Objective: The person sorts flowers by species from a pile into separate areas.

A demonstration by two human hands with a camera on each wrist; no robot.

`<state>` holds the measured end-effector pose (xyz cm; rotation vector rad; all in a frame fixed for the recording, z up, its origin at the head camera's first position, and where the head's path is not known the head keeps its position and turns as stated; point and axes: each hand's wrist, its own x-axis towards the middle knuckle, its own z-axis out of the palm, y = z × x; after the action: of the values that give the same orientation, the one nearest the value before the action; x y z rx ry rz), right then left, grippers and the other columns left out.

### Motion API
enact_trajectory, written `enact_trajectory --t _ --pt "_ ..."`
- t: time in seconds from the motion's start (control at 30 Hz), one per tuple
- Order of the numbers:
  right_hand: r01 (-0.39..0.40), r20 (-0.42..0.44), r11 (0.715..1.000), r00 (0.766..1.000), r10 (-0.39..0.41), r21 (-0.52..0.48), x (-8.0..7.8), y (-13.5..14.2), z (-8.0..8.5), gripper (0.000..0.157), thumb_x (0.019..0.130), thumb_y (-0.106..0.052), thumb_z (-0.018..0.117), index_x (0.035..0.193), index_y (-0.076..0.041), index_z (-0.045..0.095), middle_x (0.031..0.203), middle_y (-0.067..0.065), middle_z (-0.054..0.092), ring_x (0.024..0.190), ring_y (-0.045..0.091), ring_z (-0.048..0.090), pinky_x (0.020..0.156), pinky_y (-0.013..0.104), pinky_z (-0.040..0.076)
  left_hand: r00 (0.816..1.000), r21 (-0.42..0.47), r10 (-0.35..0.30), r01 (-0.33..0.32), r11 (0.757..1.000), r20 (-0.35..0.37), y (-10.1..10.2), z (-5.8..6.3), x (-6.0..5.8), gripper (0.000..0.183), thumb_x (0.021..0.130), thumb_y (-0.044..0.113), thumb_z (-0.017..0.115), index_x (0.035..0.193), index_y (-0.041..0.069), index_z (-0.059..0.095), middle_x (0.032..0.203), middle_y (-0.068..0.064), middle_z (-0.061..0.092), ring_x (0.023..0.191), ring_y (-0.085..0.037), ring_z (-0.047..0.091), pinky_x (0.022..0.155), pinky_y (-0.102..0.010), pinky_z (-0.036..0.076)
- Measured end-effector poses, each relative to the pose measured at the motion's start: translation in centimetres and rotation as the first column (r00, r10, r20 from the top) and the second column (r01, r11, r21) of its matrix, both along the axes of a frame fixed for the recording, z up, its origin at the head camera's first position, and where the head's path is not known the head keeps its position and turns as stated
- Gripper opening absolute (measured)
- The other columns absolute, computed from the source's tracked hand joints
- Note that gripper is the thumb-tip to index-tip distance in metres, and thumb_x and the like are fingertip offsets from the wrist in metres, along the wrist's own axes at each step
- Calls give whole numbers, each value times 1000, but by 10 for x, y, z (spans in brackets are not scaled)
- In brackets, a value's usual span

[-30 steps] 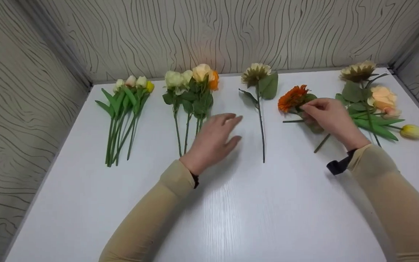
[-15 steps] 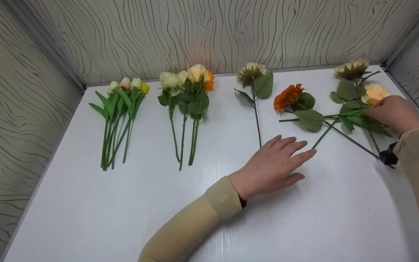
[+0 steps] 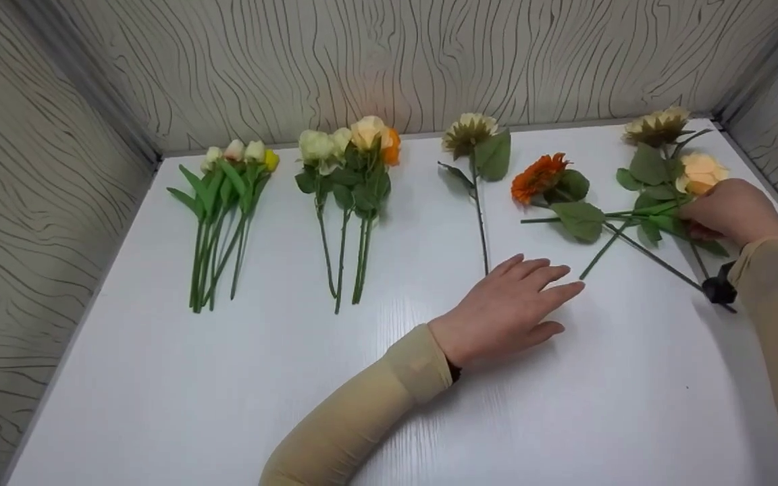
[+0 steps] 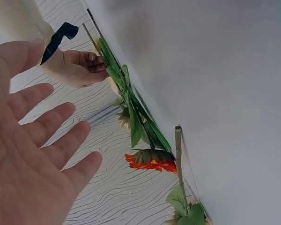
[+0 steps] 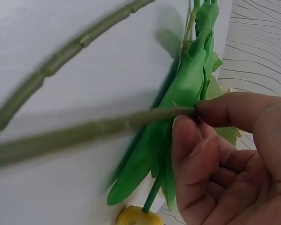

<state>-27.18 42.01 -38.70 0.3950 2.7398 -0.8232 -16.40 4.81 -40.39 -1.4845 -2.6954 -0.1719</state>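
My right hand (image 3: 733,212) is at the flower pile on the table's right side. In the right wrist view its thumb and forefinger (image 5: 229,110) pinch a brownish-green flower stem (image 5: 84,133), apparently that of the cream daisy-like flower (image 3: 656,127). By that hand lie a peach rose (image 3: 702,172) and a yellow tulip (image 5: 138,216) with long green leaves (image 5: 178,93); the hand hides the tulip's head in the head view. An orange gerbera-like flower (image 3: 539,179) lies left of the pile. My left hand (image 3: 507,310), fingers spread, holds nothing near a single cream flower's stem (image 3: 480,223).
Several tulips (image 3: 223,196) lie in a bunch at the far left of the white table (image 3: 193,378). Beside them is a group of roses (image 3: 348,182). A single cream flower (image 3: 470,135) lies mid-table. Patterned walls (image 3: 396,61) border the back and sides.
My right hand has moved right from the orange flower to the pile and pinches a stem there. The left hand has moved right and nearer me. In the last half second, both hands barely move.
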Motion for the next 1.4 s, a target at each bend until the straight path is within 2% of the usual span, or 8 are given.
enact_trajectory --t 0.37,0.53,0.63,0.7,0.9,1.0,1.17,1.4 --pt "53 -35 991 998 -58 -124 -4 -7 10 38 98 -22 55 114 12 57 74 5 67 70 19 64 61 36 52 998 139 43 -49 989 40 -14 6 -12 53 106 40 55 156 22 46 157 1 45 146 -16 36 123 -35 20" --pt "34 -116 979 991 -58 -200 -2 -31 19 45 101 -30 57 125 9 55 85 3 68 73 13 67 67 32 59 987 294 114 -143 945 114 -26 13 -21 42 106 34 58 145 18 60 145 2 58 135 -13 50 115 -26 33" --pt "-19 -167 964 986 -26 -264 3 -55 25 47 102 -36 60 124 5 59 88 0 68 74 11 67 70 29 60 960 414 168 -250 875 225 -35 17 -27 33 106 29 59 136 17 67 134 4 65 126 -9 57 106 -22 41" --pt "-58 -187 939 982 -7 -339 8 -76 27 48 101 -39 64 124 2 60 92 -1 69 77 11 67 71 28 60 927 487 189 -336 806 325 -42 19 -32 29 106 26 59 131 17 71 126 6 69 117 -5 60 98 -20 46" --pt "-196 -246 844 966 79 -498 27 -155 21 44 99 -38 70 120 0 64 100 8 71 82 18 68 73 31 60 761 598 129 -591 542 636 -60 20 -46 25 105 28 62 123 17 76 109 13 70 97 -3 62 85 -28 53" --pt "-297 -293 798 943 158 -524 39 -193 14 42 99 -37 70 117 0 66 100 16 70 80 23 69 72 34 61 698 602 75 -663 444 713 -65 18 -52 24 103 31 65 119 18 77 104 13 71 94 -6 64 81 -29 54" --pt "-396 -333 733 911 241 -553 53 -231 4 35 99 -32 71 113 1 68 97 21 68 75 24 68 69 35 61 644 590 16 -710 384 765 -67 15 -56 21 100 33 70 111 18 78 99 9 72 92 -10 65 79 -29 54" --pt "-418 -359 689 902 240 -592 59 -246 1 30 99 -29 71 109 0 68 94 20 68 74 24 67 68 34 61 628 587 18 -736 337 778 -68 16 -59 11 98 28 73 100 17 76 93 4 71 84 -15 63 74 -30 54"
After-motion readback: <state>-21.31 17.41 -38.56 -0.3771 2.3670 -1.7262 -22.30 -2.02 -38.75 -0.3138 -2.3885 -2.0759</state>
